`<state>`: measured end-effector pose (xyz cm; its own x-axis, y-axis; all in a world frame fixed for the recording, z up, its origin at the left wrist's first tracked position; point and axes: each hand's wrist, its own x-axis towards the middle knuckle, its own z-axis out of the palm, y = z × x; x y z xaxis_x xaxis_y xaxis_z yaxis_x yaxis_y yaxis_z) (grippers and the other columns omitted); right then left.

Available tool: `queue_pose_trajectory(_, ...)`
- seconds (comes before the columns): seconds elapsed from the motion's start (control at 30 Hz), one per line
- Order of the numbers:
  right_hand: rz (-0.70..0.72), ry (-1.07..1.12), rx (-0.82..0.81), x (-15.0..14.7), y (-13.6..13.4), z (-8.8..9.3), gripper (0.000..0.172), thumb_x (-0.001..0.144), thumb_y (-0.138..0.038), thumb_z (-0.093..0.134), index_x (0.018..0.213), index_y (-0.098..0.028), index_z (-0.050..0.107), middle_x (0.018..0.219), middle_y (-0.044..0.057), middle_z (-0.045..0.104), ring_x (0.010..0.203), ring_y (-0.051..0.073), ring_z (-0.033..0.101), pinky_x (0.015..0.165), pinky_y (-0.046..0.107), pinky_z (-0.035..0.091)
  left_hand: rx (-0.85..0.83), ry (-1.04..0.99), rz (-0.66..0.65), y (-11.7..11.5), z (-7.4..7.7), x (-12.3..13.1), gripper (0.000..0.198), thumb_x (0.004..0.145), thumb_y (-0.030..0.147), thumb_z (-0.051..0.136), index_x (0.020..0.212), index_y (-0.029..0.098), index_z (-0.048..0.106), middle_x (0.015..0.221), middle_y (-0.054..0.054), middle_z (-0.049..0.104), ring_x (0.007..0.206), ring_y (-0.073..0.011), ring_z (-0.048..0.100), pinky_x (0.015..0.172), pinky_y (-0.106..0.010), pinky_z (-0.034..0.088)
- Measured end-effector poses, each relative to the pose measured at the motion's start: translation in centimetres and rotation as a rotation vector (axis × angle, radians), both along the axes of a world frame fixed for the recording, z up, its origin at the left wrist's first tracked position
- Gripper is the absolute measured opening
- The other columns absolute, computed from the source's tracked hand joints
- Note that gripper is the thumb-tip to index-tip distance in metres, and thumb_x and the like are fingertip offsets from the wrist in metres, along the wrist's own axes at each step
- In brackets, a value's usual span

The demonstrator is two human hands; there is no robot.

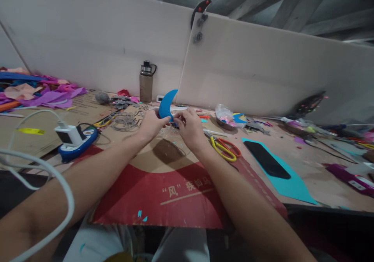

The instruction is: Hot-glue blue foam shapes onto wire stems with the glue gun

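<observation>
Both forearms reach forward over the board [163, 211] and angle inward, so the hands nearly meet. The left hand [152, 125] pinches the lower end of the crescent [167, 105] between thumb and fingers. The right hand [189, 126] is bent inward with its fingertips gathered just beside that end; whether they grip anything, I cannot tell.

The crescent rises above the left thumb: flat, smooth, matte blue, its pointed tip curving to the right. Below the hands, the board has a red printed face with a pale tan curved area. Left of the left hand lies a loose coil of thin grey wire [124, 122]. Beyond the hands stands a translucent brownish bottle [146, 83] with a dark cap. Just right of the right wrist are scissors [224, 149] with yellow and red looped handles; farther right, a glossy black phone [266, 160] rests on a flat turquoise sheet [295, 190].
</observation>
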<state>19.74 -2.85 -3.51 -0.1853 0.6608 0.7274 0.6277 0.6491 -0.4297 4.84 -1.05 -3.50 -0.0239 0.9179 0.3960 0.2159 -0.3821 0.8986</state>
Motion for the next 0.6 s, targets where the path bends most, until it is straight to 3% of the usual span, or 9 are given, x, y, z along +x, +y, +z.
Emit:
queue_pose_trajectory(0.23,-0.042,0.094,-0.062,1.1,1.1,0.0,0.007,0.081,-0.021,0.053,0.077,-0.019,0.058,0.085,0.005,0.057,0.082,0.017,0.051,0.077,0.031,0.04,-0.001,0.045,-0.129,-0.4,0.1,0.3,0.014,0.064,0.026,0.071,0.072,0.014,0.066,0.059,-0.004,0.066,0.051,-0.0142,0.057,0.052,-0.026,0.043)
queue_pose_trajectory(0.6,0.157,0.447,-0.48,1.8,1.2,0.2,0.013,0.074,-0.03,0.059,0.074,-0.017,0.059,0.068,-0.001,0.056,0.06,0.011,0.047,0.057,0.025,0.039,-0.021,0.062,-0.245,-0.2,0.0,0.0,0.016,0.069,0.03,0.068,0.065,0.016,0.064,0.062,-0.005,0.066,0.054,-0.0138,0.056,0.056,-0.026,0.042)
